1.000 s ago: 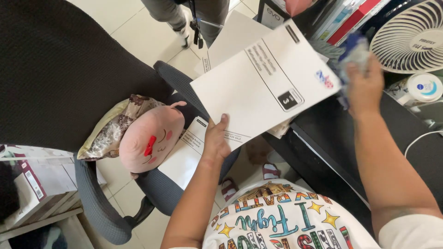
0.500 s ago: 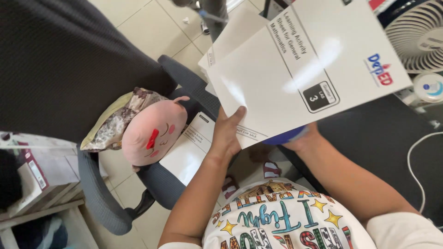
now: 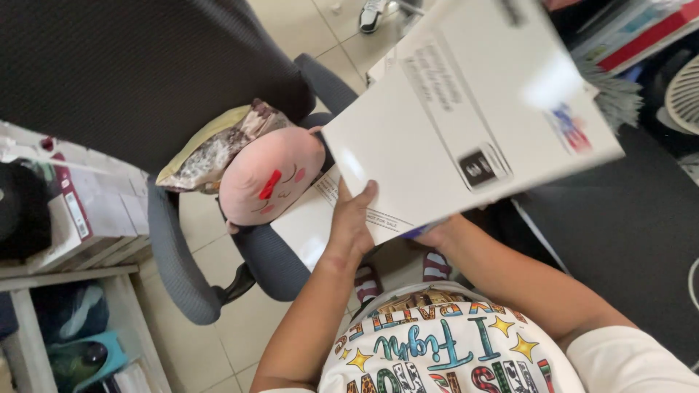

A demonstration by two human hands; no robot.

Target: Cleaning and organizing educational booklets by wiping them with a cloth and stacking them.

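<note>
My left hand (image 3: 353, 222) grips the near edge of a white booklet (image 3: 451, 124) with a black square mark, held tilted over the chair and desk. Behind it sits a second white booklet (image 3: 386, 65). My right hand (image 3: 439, 234) is mostly hidden beneath the booklet, with only the wrist and part of the palm showing. A bit of blue cloth (image 3: 412, 231) peeks out at its fingers. Another white booklet (image 3: 309, 225) lies on the chair seat below my left hand.
A black-backed office chair (image 3: 109, 73) with grey armrests (image 3: 178, 269) holds a pink plush cushion (image 3: 273, 182) and a patterned pillow (image 3: 211, 149). A black desk (image 3: 626, 233) is at right, with a fan (image 3: 684, 91) and books (image 3: 641, 29). Shelves with boxes (image 3: 73, 218) stand left. Another person's shoe (image 3: 371, 11) shows at top.
My right hand came down from the desk with the blue cloth and went under the booklet. The booklets rose closer to the camera, and the view shifted left.
</note>
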